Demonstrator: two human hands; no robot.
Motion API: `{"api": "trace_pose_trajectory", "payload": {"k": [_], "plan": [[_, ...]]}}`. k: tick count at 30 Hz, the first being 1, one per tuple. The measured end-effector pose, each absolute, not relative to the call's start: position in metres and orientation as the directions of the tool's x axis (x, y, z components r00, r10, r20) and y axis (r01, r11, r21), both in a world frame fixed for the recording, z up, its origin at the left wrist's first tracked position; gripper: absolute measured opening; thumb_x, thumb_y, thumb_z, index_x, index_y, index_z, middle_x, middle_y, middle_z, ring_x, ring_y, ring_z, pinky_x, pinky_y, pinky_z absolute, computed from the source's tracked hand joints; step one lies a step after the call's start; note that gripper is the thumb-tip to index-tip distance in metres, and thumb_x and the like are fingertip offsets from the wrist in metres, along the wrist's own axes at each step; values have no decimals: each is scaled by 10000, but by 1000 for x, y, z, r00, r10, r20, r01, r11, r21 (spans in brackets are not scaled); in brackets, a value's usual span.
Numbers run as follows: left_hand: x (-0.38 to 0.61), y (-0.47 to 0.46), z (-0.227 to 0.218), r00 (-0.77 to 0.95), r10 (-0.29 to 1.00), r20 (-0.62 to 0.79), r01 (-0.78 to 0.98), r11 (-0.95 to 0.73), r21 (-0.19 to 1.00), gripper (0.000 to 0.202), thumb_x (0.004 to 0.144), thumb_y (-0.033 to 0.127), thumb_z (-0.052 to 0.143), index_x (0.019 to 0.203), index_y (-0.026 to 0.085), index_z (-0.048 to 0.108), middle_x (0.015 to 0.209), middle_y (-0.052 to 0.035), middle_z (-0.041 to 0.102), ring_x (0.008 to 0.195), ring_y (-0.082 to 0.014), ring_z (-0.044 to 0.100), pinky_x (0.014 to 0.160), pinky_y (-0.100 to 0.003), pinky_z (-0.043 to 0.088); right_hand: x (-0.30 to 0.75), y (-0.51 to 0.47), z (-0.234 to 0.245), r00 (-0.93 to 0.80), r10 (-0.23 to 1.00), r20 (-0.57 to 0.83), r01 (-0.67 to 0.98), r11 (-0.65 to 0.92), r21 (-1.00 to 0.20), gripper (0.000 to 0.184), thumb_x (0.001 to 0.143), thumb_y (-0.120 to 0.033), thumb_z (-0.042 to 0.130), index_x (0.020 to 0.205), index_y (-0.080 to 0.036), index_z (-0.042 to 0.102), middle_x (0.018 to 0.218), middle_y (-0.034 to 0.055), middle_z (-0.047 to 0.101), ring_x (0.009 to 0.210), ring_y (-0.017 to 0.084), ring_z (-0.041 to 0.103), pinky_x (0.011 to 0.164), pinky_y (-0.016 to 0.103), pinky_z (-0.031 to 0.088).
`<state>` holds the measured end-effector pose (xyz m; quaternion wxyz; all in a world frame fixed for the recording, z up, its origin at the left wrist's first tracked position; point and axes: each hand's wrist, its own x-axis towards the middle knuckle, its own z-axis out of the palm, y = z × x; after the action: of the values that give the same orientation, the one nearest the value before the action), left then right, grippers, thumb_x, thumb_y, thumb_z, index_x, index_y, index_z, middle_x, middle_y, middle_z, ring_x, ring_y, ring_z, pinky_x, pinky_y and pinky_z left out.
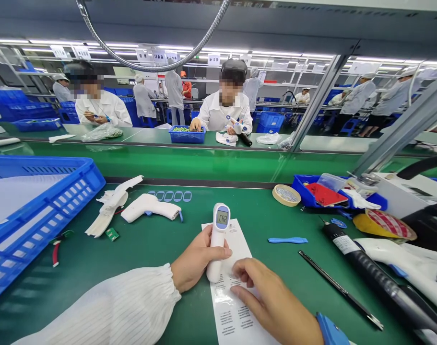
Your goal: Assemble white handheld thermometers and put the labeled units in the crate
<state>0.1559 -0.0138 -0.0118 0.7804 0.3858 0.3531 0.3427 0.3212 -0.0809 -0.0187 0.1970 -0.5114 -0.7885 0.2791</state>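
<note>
A white infrared thermometer (215,249) stands upright in my left hand (194,258), whose fingers wrap its handle with the thumb across the front. Its small screen is lit and faces me. My right hand (265,292) hovers just right of the handle, fingers half curled and thumb apart, with nothing in it. Beneath both hands lies a printed paper sheet (227,320). To the left lie another white thermometer body (149,208), opened white shell halves (112,203) and a small green circuit board (112,234).
A blue crate (90,172) stands at the left. On the right are a blue pry tool (288,240), a black rod-like tool (340,282), an electric screwdriver (380,282), a round tub of screws (286,195) and a blue parts bin (299,182). Co-workers sit across the green divider (189,162).
</note>
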Motion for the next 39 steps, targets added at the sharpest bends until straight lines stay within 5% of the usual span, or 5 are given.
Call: {"api": "trace_pose_trajectory", "payload": {"k": [3, 8, 16, 25, 39], "plan": [[155, -14, -13, 520, 809, -274, -264, 457, 850, 280, 628, 135, 699, 808, 177, 489, 695, 43, 529, 661, -113, 498, 656, -256, 378, 316, -75, -16, -288, 956, -54, 720, 180, -670, 174, 795, -155, 544, 955, -207, 501, 831, 19, 589, 762, 178, 561, 695, 322, 471], [155, -14, -16, 526, 810, -258, -270, 447, 853, 282, 630, 127, 698, 811, 178, 488, 702, 42, 527, 657, -110, 498, 647, -247, 376, 309, -65, -7, -283, 956, -72, 769, 181, -613, 132, 775, -89, 502, 727, -205, 544, 729, -10, 601, 662, 147, 558, 603, 258, 440], [156, -14, -15, 515, 813, -273, -263, 453, 852, 326, 627, 129, 706, 869, 181, 495, 725, 39, 541, 710, -121, 519, 690, -256, 395, 326, -68, -8, -534, 840, 102, 732, 519, -442, 186, 833, -102, 446, 759, -208, 580, 733, 7, 600, 664, 146, 548, 592, 248, 434], [157, -15, -9, 526, 797, -298, -215, 464, 860, 371, 637, 134, 698, 947, 178, 497, 752, 21, 551, 735, -139, 539, 719, -276, 409, 344, -49, 28, -208, 974, 93, 359, 165, -919, 127, 782, -295, 606, 702, -198, 588, 637, -18, 571, 582, 118, 529, 543, 227, 453], [154, -14, -11, 570, 767, -296, -160, 457, 875, 391, 646, 103, 677, 974, 174, 476, 700, 39, 521, 655, -109, 473, 638, -251, 370, 324, 0, 29, -285, 956, 77, 149, 124, -981, 128, 756, -281, 651, 721, -166, 607, 681, -19, 575, 601, 93, 474, 571, 232, 404]]}}
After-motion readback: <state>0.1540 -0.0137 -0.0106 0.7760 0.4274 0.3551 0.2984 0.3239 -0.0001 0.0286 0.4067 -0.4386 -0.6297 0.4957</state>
